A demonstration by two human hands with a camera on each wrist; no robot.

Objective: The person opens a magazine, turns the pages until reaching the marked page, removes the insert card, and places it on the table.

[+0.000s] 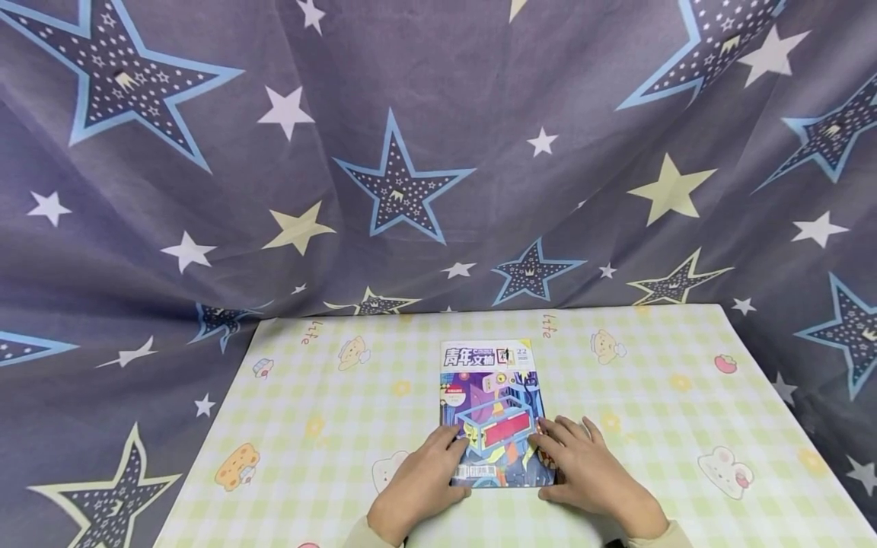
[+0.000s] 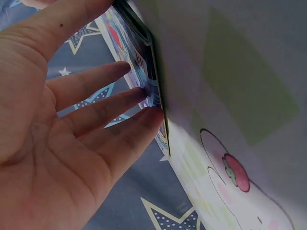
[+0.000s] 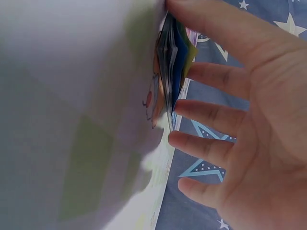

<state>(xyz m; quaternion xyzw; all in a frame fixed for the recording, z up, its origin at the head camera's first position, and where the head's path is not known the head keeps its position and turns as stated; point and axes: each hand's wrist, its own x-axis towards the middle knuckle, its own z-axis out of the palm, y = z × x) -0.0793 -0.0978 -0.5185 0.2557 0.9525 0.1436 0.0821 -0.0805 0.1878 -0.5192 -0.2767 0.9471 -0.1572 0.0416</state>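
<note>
A magazine (image 1: 495, 396) with a colourful purple and blue cover lies face up on the table, its title at the far end. On its near left side, my left hand (image 1: 421, 478) touches the cover and edge with spread fingertips. My right hand (image 1: 588, 468) rests at the near right side, some fingertips at the edge. In the left wrist view, nearly straight fingers (image 2: 103, 103) meet the magazine (image 2: 136, 52). Slightly parted pages of the magazine (image 3: 172, 57) show in the right wrist view, beside the extended fingers (image 3: 211, 115).
A green-and-white checked tablecloth (image 1: 329, 434) with cartoon prints covers the table. Behind it hangs a dark blue-grey curtain (image 1: 466, 99) patterned with stars, which also shows along both sides of the table.
</note>
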